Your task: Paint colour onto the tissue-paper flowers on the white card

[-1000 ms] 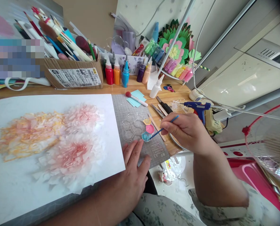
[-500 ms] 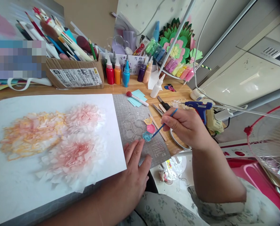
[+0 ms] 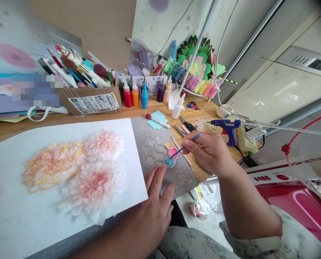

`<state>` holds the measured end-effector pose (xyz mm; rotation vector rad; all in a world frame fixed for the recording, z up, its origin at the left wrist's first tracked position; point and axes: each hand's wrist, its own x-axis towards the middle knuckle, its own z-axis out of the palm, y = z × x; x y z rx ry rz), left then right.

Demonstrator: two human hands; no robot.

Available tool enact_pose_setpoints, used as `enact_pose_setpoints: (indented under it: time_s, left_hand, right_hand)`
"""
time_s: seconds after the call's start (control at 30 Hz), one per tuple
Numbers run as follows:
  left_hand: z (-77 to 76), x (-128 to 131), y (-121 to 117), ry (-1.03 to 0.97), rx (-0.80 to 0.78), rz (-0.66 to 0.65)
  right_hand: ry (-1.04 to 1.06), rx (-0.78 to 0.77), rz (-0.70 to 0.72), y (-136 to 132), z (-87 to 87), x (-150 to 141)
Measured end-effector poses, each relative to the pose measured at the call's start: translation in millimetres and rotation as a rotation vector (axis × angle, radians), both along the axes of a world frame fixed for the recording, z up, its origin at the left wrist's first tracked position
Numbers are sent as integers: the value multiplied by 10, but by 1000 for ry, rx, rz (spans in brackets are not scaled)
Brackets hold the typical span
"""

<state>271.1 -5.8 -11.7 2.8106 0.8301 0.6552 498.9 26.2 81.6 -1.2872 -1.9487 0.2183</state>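
Note:
My right hand (image 3: 203, 149) is closed around a thin blue paintbrush (image 3: 186, 145), its tip down in the blue paint (image 3: 169, 162). That paint fills one well of a clear flower-shaped palette (image 3: 153, 154); pink paint (image 3: 173, 153) and yellow paint (image 3: 169, 145) sit in wells beside it. My left hand (image 3: 159, 198) lies with fingers stretched out, fingertips at the near edge of the palette. Under the palette is a grey cutting mat (image 3: 182, 183). Left of it, a white sheet (image 3: 14, 151) carries pink paper-like flowers (image 3: 94, 187) and a yellow-edged one (image 3: 55, 162).
Behind stand paint bottles (image 3: 144, 97), a white bottle (image 3: 178, 108) and a cardboard box (image 3: 93, 102) of pens and brushes. A pink-headed brush (image 3: 157, 121) lies on blue paper notes. On the right are a blue glue gun (image 3: 227, 126) and a wooden stick (image 3: 186, 156).
The brush tip has moved left from the edge of the blue well into the paint. My head view has shifted slightly. My left hand stays beside the palette.

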Motion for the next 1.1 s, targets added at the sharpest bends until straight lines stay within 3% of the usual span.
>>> enact_pose_setpoints:
  time_s: [0.23, 0.77, 1.1]
  left_hand:
    - [109, -15, 25, 22, 5, -19]
    - [53, -5, 1, 47, -5, 16]
    - [40, -4, 7, 27, -14, 5]
  right_hand:
    - [19, -35, 24, -75, 38, -9]
    - [-37, -2, 55, -51, 53, -41]
    - [-61, -35, 3, -11, 54, 18]
